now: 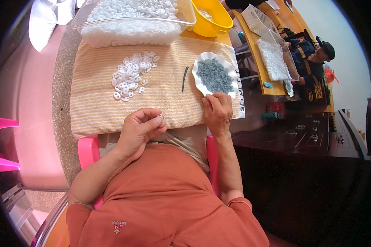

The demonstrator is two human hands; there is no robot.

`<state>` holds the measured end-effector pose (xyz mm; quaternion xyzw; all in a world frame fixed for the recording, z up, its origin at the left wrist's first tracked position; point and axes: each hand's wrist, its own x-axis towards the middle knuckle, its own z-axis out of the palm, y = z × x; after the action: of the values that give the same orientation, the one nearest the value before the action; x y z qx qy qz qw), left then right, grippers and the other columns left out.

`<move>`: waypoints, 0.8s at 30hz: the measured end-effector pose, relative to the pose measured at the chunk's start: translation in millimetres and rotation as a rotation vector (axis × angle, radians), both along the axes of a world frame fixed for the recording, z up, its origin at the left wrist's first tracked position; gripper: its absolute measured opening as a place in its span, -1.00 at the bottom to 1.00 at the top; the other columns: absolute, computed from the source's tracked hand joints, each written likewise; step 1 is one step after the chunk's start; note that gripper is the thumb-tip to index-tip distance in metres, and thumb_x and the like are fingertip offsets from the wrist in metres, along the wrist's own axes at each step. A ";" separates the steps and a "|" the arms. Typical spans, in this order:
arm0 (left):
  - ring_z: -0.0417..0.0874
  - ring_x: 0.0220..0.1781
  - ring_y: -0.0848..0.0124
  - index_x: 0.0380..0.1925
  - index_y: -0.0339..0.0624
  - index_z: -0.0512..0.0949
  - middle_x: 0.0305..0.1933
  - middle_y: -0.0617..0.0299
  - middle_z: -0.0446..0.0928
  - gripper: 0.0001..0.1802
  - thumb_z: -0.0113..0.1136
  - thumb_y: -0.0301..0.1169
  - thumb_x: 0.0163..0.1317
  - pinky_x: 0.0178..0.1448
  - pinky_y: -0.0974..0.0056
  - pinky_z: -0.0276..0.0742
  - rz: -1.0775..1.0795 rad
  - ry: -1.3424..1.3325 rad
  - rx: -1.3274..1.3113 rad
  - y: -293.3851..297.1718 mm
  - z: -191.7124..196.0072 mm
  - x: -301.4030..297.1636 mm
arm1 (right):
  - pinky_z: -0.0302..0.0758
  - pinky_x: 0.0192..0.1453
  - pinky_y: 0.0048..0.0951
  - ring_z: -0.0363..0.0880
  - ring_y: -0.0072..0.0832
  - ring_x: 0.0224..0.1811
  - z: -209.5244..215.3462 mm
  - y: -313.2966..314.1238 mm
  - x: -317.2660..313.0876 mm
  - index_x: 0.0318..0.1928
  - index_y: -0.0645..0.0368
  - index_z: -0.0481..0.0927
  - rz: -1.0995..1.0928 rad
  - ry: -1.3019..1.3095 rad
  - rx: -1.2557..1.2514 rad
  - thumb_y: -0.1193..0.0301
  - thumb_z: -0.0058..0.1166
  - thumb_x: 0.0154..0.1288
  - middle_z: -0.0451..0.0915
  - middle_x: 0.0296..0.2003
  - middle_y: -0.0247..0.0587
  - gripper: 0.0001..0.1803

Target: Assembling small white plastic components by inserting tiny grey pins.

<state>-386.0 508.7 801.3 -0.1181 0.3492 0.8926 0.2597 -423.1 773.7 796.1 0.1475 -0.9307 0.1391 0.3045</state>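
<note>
My left hand (142, 127) is closed in a pinch at the near edge of the striped cloth. Between its thumb and fingertips shows a small white plastic piece (161, 116), mostly hidden. At the near rim of a white wavy-edged plate (196, 82) is my right hand (218, 113), its fingers curled together; what they hold, if anything, I cannot make out. Many tiny grey-blue pieces (214, 75) are heaped in the plate. A loose pile of small white plastic pieces with two holes (132, 74) lies on the cloth, to the left. A thin dark stick (185, 79) lies left of the plate.
Behind the pile stands a clear bin (132, 31) full of white pieces, beside a yellow basin (212, 20). A striped cloth (95, 94) covers the table. At another table on the right sits a person (307, 55) by a bin of white pieces (272, 61). A pink stool (2, 142) stands left.
</note>
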 end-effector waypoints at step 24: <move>0.65 -0.26 0.46 -0.14 -0.31 0.57 -0.27 0.19 0.61 -0.81 0.19 -0.52 0.26 -0.10 0.36 0.67 -0.059 0.070 -0.075 2.0 -1.6 1.8 | 0.42 -0.16 -0.48 0.48 -0.41 -0.25 31.5 -30.3 19.4 -0.29 0.31 0.55 0.200 -0.278 -0.491 0.56 0.13 0.24 0.50 -0.32 -0.16 -0.94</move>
<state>-384.2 510.7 799.7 -0.0860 0.3946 0.8744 0.2690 -403.7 743.3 827.6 0.1398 -0.8829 0.4081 0.1854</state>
